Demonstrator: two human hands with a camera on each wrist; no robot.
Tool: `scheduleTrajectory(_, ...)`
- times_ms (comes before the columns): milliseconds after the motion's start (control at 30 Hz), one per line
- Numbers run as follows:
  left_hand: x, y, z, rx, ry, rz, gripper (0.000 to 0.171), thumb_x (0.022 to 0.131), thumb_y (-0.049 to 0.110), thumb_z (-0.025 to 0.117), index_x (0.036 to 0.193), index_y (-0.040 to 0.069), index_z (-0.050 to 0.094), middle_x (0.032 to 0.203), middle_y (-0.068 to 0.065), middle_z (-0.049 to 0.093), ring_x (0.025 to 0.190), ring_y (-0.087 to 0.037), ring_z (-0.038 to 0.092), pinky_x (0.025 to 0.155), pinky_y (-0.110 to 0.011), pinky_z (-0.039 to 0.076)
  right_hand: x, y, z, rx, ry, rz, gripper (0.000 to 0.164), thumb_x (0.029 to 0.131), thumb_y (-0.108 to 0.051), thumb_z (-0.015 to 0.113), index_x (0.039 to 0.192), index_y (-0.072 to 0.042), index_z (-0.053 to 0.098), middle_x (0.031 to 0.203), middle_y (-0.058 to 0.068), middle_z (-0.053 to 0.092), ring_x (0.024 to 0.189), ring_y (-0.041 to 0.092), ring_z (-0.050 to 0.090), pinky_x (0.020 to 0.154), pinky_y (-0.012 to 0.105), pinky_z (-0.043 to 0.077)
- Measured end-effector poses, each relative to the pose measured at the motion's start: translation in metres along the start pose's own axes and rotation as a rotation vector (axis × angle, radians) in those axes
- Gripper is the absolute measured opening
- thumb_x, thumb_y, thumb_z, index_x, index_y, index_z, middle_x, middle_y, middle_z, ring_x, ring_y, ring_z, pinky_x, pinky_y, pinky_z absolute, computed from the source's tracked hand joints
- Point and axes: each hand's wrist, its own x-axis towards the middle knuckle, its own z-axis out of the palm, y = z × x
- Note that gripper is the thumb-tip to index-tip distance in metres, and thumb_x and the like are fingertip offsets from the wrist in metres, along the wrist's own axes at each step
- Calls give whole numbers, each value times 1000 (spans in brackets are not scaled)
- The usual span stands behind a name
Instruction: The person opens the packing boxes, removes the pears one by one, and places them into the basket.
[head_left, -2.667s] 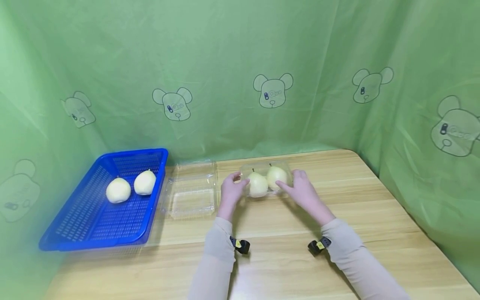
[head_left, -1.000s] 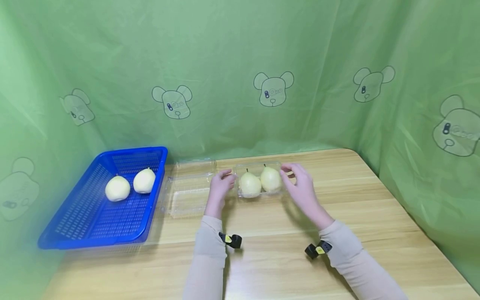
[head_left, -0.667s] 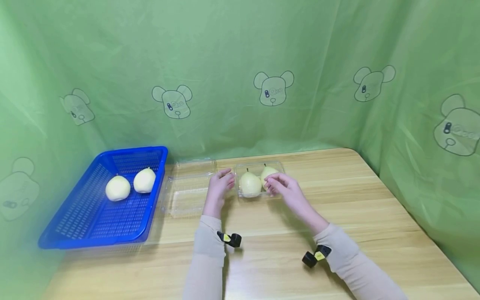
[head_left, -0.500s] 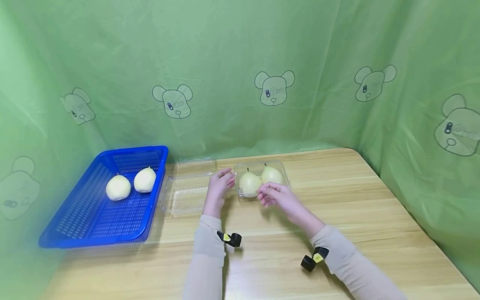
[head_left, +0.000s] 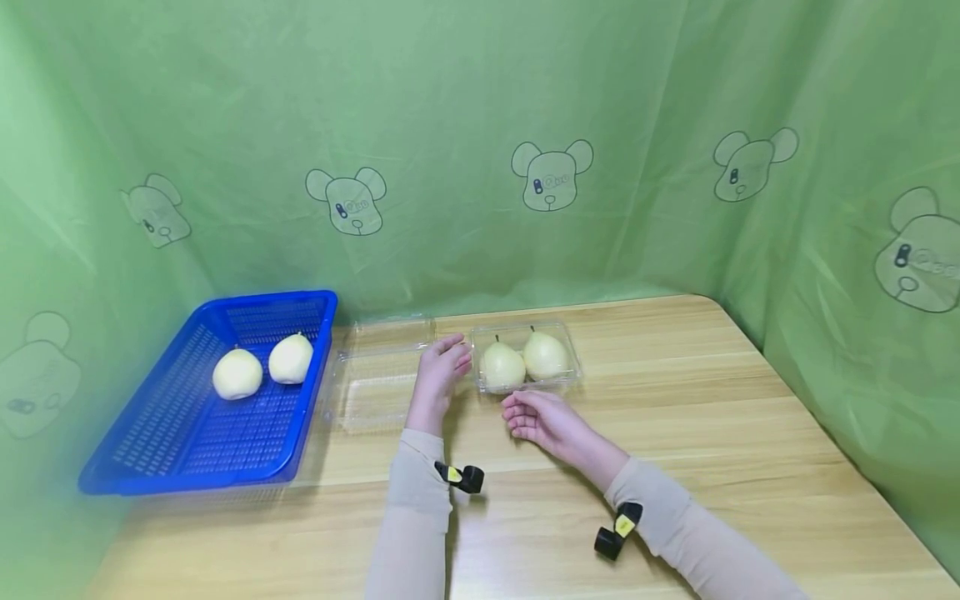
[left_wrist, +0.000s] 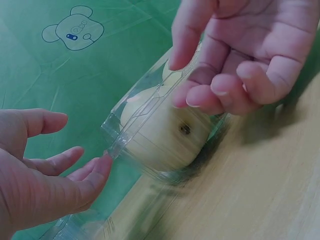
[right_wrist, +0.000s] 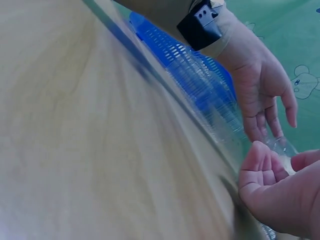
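Observation:
Two pale yellow pears (head_left: 502, 367) sit side by side in a clear plastic box (head_left: 574, 367) at the back middle of the table. At the box's left end is my left hand (head_left: 440, 373), its fingers relaxed; the left wrist view has a fingertip right at the box's rim (left_wrist: 118, 145). My right hand (head_left: 546, 423) is just in front of the box, palm turned inward and fingers loosely bent, with nothing in it. In the right wrist view, that hand (right_wrist: 280, 192) hides most of the box.
Left of the box lies another clear plastic container (head_left: 378, 387), spread open on the table. Farther left stands a blue basket (head_left: 213, 482) with two more pears (head_left: 237, 375). A green curtain (head_left: 450, 100) surrounds the wooden table (head_left: 720, 433).
Both hands first held the box's ends, and the box shifted slightly left. My right hand then left its right end, passing across the front leftward and nearer me. The left hand stayed by the box.

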Motion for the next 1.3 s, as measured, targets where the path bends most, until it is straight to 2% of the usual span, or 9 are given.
scheduleTrajectory(167,-1,0,0,-8,1,0,47,91,4,59,136,-5,49,133,-19,53,118,-34,55,106,-38,48,5,4,-1,59,45,-15,22,102,-20,46,103,-3,60,90,4,66,80,13,62,79,23,56)
scheduleTrajectory(467,-1,0,1,12,18,7,44,92,6,58,134,-4,51,129,-19,55,121,-38,54,106,-41,48,12,11,5,133,114,-72,19,100,-17,52,108,-3,60,93,4,69,83,13,65,80,23,57)
scheduleTrajectory(800,-2,-4,1,96,72,44,39,91,5,57,129,-5,54,128,-21,56,103,-31,64,96,-38,55,13,15,12,151,192,-128,12,96,-12,54,95,-6,63,90,6,67,80,14,62,77,25,56)
scheduleTrajectory(967,-1,-6,2,142,89,48,35,89,3,58,123,-7,58,117,-23,62,86,-24,66,83,-32,59,12,15,13,132,202,-131,12,97,-11,53,94,-6,63,89,6,66,79,15,62,77,25,57)
scheduleTrajectory(1100,0,-7,1,175,79,34,32,88,3,59,119,-6,61,103,-20,67,74,-16,62,68,-25,55,11,15,12,131,199,-135,13,97,-11,52,93,-5,63,89,6,66,78,14,62,75,24,57)
scheduleTrajectory(1300,-2,-6,3,258,76,21,33,87,5,61,118,-6,61,85,-9,68,70,-12,61,66,-24,55,10,15,12,136,197,-147,16,97,-10,50,90,-6,63,85,6,66,75,14,62,73,24,56)
